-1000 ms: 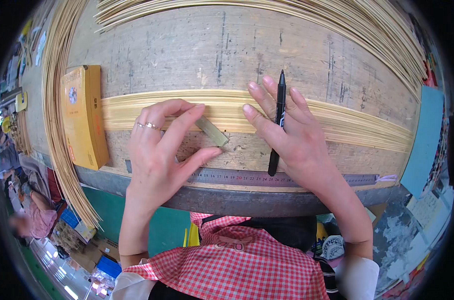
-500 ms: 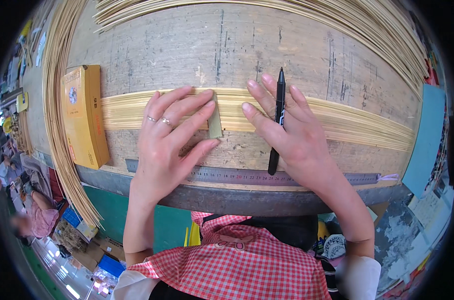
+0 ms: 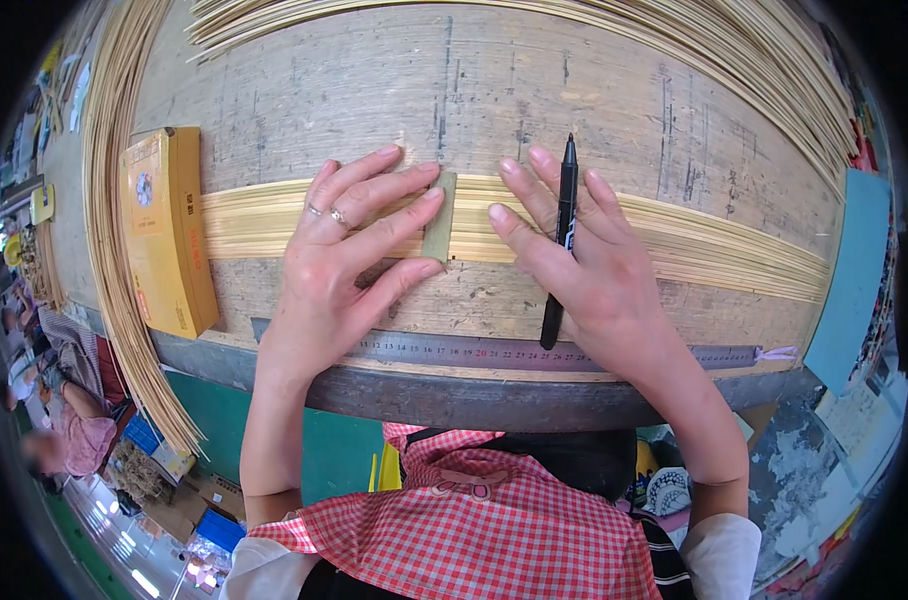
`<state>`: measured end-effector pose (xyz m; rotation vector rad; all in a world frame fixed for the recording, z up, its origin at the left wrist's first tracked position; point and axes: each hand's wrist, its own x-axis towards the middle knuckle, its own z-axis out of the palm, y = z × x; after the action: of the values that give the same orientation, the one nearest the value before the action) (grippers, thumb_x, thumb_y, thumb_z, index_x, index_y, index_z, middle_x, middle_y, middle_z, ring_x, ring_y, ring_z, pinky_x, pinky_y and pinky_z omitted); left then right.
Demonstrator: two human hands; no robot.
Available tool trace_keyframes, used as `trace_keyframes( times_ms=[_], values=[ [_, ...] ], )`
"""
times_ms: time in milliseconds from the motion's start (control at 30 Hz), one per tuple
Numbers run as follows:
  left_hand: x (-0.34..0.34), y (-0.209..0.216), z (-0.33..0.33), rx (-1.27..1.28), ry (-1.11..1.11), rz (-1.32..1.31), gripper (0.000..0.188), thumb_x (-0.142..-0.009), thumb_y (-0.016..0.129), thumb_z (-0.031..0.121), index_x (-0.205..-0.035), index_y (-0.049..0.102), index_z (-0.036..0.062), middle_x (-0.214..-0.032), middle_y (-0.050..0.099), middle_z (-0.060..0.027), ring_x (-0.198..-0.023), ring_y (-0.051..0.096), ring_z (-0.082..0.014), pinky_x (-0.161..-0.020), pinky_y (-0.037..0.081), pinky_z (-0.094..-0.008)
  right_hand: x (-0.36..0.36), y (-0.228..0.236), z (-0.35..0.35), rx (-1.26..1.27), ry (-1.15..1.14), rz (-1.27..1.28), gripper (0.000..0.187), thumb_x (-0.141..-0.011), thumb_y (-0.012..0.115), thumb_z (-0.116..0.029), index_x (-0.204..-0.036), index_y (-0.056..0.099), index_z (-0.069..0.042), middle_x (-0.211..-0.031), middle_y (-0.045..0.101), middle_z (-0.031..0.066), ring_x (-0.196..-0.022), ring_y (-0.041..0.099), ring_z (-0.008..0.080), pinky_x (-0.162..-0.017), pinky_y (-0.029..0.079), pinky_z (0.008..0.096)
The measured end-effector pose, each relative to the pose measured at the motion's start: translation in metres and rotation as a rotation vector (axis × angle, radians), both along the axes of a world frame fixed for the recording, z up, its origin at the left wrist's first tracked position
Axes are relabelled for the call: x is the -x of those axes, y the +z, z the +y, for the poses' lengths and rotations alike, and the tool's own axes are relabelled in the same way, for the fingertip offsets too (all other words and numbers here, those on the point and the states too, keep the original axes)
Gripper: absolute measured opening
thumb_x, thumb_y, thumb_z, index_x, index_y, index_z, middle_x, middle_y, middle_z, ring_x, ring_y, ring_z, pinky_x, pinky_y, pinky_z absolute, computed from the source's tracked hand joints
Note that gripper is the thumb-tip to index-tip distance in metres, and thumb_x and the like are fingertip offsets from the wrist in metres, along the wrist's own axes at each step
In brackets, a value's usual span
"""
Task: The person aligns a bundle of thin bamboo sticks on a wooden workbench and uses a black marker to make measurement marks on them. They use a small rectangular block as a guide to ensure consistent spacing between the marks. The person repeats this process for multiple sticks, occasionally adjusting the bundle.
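A flat band of pale bamboo strips [image 3: 714, 240] runs sideways across the wooden table. A short grey-green flat piece [image 3: 440, 225] lies crosswise over it. My left hand [image 3: 349, 240] is open, its fingers spread over the band; index fingertip and thumb touch the short piece near its far and near ends. My right hand [image 3: 589, 240] rests over the band further right, thumb and fingertips on the strips. A black marker pen [image 3: 568, 185] is tucked between its fingers, tip pointing away from me; the thumb base hides part of the barrel.
A metal ruler [image 3: 454, 351] lies along the near table edge, partly under my right forearm. A yellow box [image 3: 169, 235] stands on the band's left end. Long thin bamboo sticks [image 3: 114, 200] lie at left, with another bundle [image 3: 674, 50] at the far side. A blue-grey sheet [image 3: 849, 280] is at right.
My left hand has moved slightly away from me and right. The short piece has shifted the same way, its near end now about level with the band's edge. My right hand moved slightly right.
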<state>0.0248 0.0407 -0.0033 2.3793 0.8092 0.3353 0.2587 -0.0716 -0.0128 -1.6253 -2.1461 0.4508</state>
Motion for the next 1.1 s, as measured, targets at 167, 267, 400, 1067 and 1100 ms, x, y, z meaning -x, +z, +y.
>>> trace_keyframes(
  times_ms=[167, 267, 400, 1067, 1100],
  values=[
    [0.000, -0.004, -0.003, -0.024, 0.016, -0.021, 0.055, -0.073, 0.086, 0.023, -0.127, 0.074, 0.0160, -0.136, 0.066, -0.0044, -0.139, 0.051, -0.0313, -0.120, 0.028, -0.0554, 0.001, 0.000, 0.000, 0.000, 0.002, 0.002, 0.041, -0.090, 0.055, -0.011, -0.131, 0.058, -0.007, -0.153, 0.050, 0.0151, -0.145, 0.044, 0.0349, -0.116, 0.036, 0.0565],
    [0.000, -0.005, -0.003, -0.029, 0.021, -0.032, 0.056, -0.072, 0.087, 0.024, -0.126, 0.074, 0.0160, -0.135, 0.066, -0.0047, -0.138, 0.052, -0.0314, -0.119, 0.029, -0.0552, 0.000, -0.001, 0.000, -0.003, 0.003, 0.003, 0.041, -0.090, 0.055, -0.011, -0.131, 0.058, -0.007, -0.153, 0.049, 0.0150, -0.145, 0.044, 0.0353, -0.115, 0.037, 0.0565],
    [0.000, -0.007, -0.002, -0.041, 0.011, -0.047, 0.055, -0.072, 0.087, 0.024, -0.125, 0.075, 0.0161, -0.135, 0.066, -0.0049, -0.137, 0.052, -0.0315, -0.119, 0.030, -0.0551, 0.000, -0.001, 0.000, -0.010, 0.004, 0.007, 0.041, -0.090, 0.054, -0.011, -0.131, 0.058, -0.007, -0.153, 0.050, 0.0151, -0.145, 0.044, 0.0358, -0.115, 0.037, 0.0567],
    [0.000, -0.005, -0.003, -0.062, 0.006, -0.057, 0.054, -0.072, 0.086, 0.019, -0.124, 0.074, 0.0172, -0.135, 0.066, -0.0033, -0.136, 0.053, -0.0306, -0.118, 0.031, -0.0551, 0.026, 0.030, -0.003, 0.069, -0.306, 0.582, 0.035, -0.101, 0.058, -0.009, -0.134, 0.058, 0.003, -0.096, 0.071, 0.0113, -0.086, 0.067, 0.0104, -0.078, 0.053, 0.0271],
    [0.000, -0.005, -0.002, -0.059, 0.007, -0.062, 0.054, -0.072, 0.086, 0.019, -0.124, 0.074, 0.0172, -0.135, 0.066, -0.0032, -0.136, 0.053, -0.0306, -0.119, 0.031, -0.0552, 0.032, 0.026, -0.003, 0.125, -0.359, 0.649, 0.033, -0.100, 0.059, -0.005, -0.132, 0.059, 0.004, -0.097, 0.071, 0.0118, -0.088, 0.067, 0.0108, -0.080, 0.053, 0.0263]
  ],
)
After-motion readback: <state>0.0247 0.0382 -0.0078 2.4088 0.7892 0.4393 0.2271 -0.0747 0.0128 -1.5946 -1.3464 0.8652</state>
